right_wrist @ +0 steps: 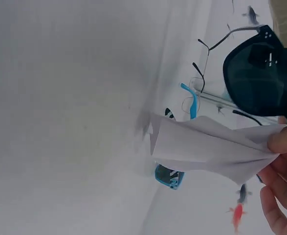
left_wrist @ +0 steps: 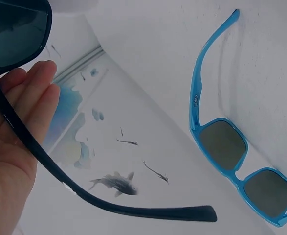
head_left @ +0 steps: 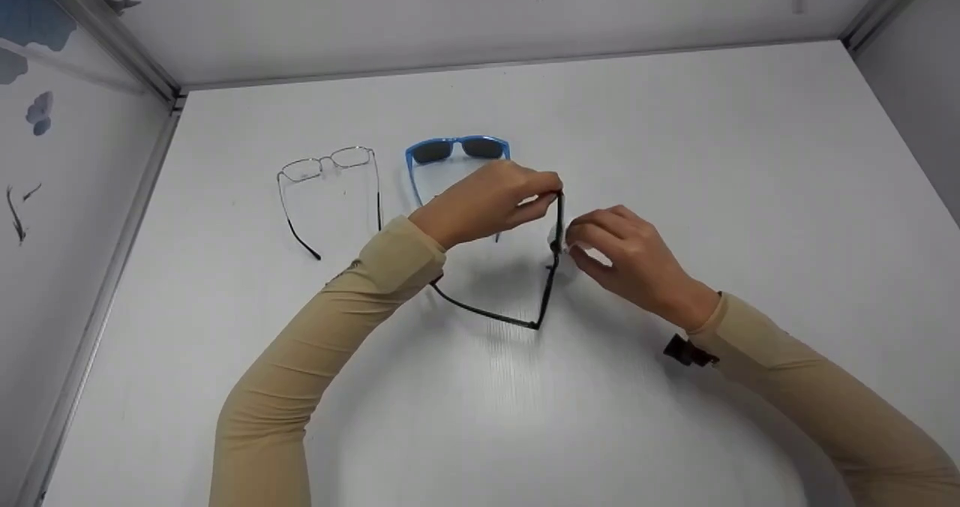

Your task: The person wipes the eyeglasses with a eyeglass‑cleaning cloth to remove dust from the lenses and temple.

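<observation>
No legible text or numbers.

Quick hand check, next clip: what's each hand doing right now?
Left hand: holding the dark sunglasses.
Right hand: pinching a folded white sheet.

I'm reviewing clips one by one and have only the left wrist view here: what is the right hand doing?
Observer: The right hand pinches a white sheet; cloth or paper, I can't tell.
Operator: Any glasses besides the dark sunglasses and the blue sunglasses?
Observer: Yes, the head view shows wire-framed glasses lying on the table, beside the blue sunglasses.
Operator: Are they folded?
Observer: No, their arms are spread open.
</observation>
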`<action>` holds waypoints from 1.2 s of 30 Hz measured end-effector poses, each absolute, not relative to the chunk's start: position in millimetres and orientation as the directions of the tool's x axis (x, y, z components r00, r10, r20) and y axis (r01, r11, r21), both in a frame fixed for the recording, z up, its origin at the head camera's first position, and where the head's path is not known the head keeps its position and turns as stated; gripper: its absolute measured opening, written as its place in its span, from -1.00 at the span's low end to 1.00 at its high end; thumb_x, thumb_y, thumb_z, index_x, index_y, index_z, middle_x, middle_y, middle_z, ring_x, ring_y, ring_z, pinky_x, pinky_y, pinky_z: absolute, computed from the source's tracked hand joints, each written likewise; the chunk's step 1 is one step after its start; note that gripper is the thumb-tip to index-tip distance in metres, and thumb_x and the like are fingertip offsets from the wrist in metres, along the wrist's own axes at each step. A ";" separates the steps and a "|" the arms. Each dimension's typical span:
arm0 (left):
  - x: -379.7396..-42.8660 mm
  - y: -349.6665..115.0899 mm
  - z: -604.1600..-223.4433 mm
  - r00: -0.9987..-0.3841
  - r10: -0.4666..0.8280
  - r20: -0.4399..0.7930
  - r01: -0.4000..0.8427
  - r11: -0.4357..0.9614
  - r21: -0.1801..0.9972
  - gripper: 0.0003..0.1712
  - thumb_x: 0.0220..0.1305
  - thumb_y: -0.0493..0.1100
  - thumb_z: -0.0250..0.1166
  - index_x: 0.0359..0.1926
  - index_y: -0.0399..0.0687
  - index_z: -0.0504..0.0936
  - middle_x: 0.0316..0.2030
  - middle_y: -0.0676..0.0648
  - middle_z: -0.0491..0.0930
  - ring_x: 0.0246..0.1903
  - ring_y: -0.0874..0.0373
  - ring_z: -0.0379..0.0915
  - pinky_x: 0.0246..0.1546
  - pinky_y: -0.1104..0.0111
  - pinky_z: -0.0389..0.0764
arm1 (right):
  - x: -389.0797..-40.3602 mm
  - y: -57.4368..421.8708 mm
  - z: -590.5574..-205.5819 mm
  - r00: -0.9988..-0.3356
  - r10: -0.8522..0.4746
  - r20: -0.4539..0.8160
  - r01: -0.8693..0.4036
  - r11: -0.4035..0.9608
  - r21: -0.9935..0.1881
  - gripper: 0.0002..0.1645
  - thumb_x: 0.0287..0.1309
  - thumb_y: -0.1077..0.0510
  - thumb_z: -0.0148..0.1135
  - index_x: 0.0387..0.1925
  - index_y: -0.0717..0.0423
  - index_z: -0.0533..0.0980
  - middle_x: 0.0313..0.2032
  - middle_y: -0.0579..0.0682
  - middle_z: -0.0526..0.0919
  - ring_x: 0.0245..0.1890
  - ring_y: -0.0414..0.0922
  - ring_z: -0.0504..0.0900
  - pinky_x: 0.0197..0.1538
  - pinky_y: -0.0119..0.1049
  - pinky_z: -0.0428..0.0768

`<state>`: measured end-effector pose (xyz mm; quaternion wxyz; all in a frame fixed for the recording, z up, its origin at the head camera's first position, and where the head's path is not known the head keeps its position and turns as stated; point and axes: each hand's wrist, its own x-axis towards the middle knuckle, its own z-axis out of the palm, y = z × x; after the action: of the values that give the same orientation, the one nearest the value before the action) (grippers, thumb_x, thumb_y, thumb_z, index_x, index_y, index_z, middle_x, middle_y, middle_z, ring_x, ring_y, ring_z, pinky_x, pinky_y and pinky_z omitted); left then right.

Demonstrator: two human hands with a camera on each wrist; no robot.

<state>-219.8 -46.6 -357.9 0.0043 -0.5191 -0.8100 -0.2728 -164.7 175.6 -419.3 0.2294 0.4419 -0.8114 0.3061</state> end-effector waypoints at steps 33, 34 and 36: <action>-216.9 -53.1 -367.4 -0.516 0.805 0.293 0.797 0.326 0.509 -0.83 0.41 -0.33 0.06 -0.19 -0.29 0.59 -0.39 -0.10 0.66 -0.49 0.17 0.48 -0.34 0.39 0.52 | -169.4 162.0 -398.2 -0.532 -0.481 0.697 -0.847 0.282 -0.451 -0.66 -0.02 0.57 0.30 -0.19 0.26 0.53 -0.24 0.09 0.59 -0.28 -0.07 0.58 -0.14 -0.39 0.49; -217.3 -54.5 -367.8 -0.519 0.802 0.296 0.795 0.326 0.512 -0.83 0.41 -0.33 0.06 -0.19 -0.29 0.59 -0.39 -0.10 0.66 -0.49 0.17 0.47 -0.34 0.39 0.51 | -166.0 162.7 -399.4 -0.510 -0.511 0.692 -0.860 0.275 -0.430 -0.66 -0.03 0.57 0.31 -0.19 0.26 0.53 -0.23 0.09 0.59 -0.27 -0.07 0.59 -0.13 -0.40 0.50; -217.8 -57.3 -368.9 -0.523 0.797 0.302 0.792 0.323 0.519 -0.83 0.41 -0.33 0.06 -0.20 -0.29 0.59 -0.39 -0.11 0.65 -0.49 0.17 0.45 -0.34 0.39 0.50 | -160.1 164.5 -404.1 -0.472 -0.576 0.668 -0.880 0.261 -0.396 -0.66 -0.05 0.56 0.32 -0.21 0.25 0.53 -0.22 0.08 0.59 -0.25 -0.07 0.61 -0.12 -0.38 0.53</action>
<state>-217.8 -57.3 -368.9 -0.0043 -0.4883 -0.8133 -0.3164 -160.1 164.5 -404.1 0.1998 0.4736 -0.7686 0.3809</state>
